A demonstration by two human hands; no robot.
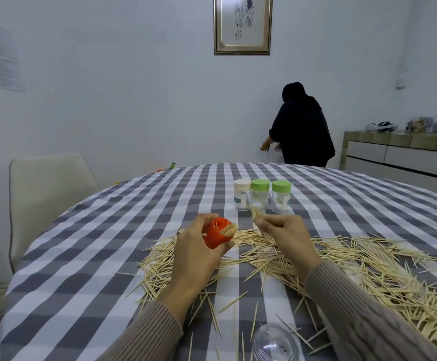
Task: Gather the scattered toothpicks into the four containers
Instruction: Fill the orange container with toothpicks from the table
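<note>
Your left hand [195, 246] grips the orange container [216, 237], mouth tilted right, toothpicks sticking out. Right hand [286, 237] pinches a toothpick bundle [257, 213], long axis running up-left.

Framed scroll [242, 23] on wall, above & behind the jars: brush-written characters in black, cursive, can't make out which. Paper sheets [0, 57] on wall, far left of scroll: printed lines, too blurred to read. White-lid jar [241, 194], below scroll on table: green label patch, no legible txt. Right green-lid jar [281, 196], same row: small green label, also unreadable. Nothing else w/ lettering, brands or numbers.
</note>
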